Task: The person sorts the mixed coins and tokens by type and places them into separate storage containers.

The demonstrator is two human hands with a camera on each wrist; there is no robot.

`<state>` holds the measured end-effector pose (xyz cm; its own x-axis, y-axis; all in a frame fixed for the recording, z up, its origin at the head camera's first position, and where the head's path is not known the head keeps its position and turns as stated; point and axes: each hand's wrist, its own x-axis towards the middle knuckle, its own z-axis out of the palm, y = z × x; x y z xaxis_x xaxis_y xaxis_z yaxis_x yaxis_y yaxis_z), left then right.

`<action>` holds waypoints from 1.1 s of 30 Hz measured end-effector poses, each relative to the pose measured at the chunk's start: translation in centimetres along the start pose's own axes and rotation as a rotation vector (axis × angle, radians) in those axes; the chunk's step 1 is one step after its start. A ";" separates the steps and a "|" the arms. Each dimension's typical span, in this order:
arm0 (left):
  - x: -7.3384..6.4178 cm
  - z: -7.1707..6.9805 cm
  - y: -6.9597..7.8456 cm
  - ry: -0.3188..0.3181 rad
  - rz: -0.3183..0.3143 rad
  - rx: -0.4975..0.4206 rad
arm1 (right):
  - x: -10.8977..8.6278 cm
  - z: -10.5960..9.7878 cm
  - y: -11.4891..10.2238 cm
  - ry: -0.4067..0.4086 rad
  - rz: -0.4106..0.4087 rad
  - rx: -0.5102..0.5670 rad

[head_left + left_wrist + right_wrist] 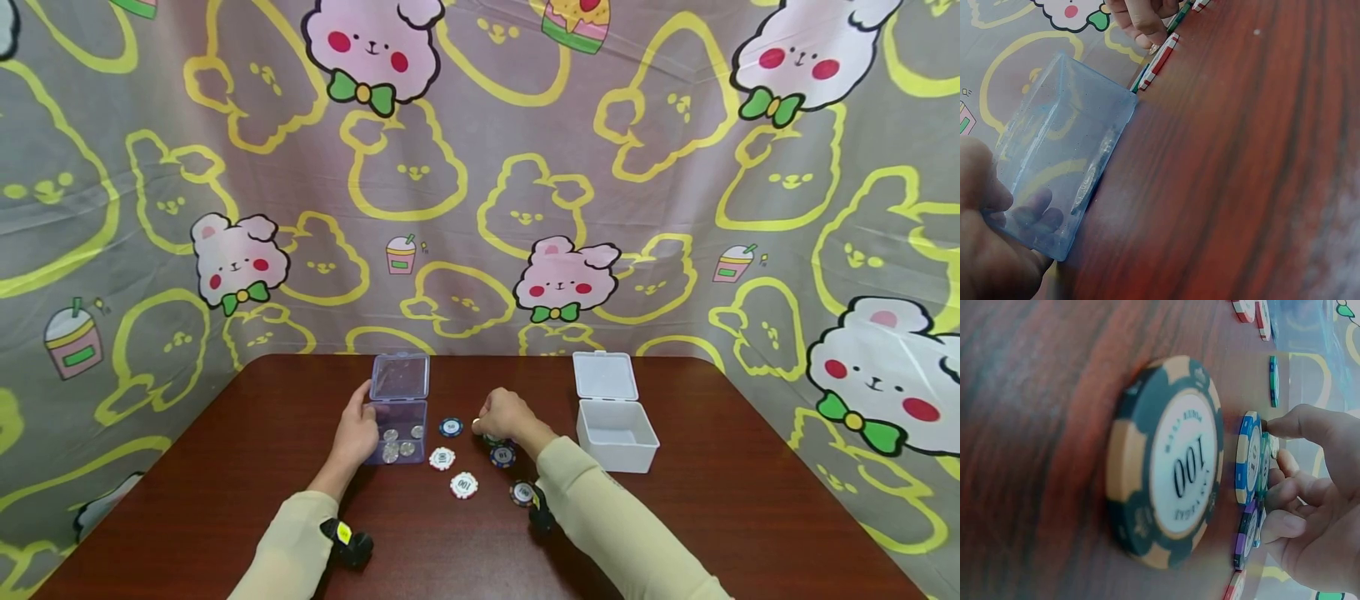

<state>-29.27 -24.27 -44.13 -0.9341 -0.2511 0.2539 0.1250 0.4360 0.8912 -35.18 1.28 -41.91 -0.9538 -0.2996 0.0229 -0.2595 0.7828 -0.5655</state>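
Observation:
My left hand (358, 433) grips the left wall of a clear bluish plastic box (381, 412), thumb on one side and fingers round the other. The box's lid is swung up at the back, and several silvery coins (391, 451) lie on its floor. Over a cluster of poker chips, my right hand (508, 414) pinches a small shiny coin (1154, 49) between thumb and fingertip. Just below that hand sits a blue-and-cream poker chip (1249, 457), overlapping a green chip (1264, 464); the hand partly hides the chips behind.
A white box (617, 460) with its lid raised stands to the right. Between the boxes lie a blue chip (451, 427), two white chips (442, 458) and, nearer the right wrist, a dark-and-tan chip (522, 493). A patterned curtain (480, 208) hangs behind the table.

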 end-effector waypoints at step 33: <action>-0.1 0.0 -0.2 -0.004 -0.003 0.011 | -1.1 0.4 0.9 0.106 -0.210 0.115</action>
<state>-29.22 -24.33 -44.32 -0.9357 -0.2495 0.2494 0.1181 0.4446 0.8879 -34.35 2.09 -42.82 -0.8929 -0.3855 0.2328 -0.4405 0.6406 -0.6289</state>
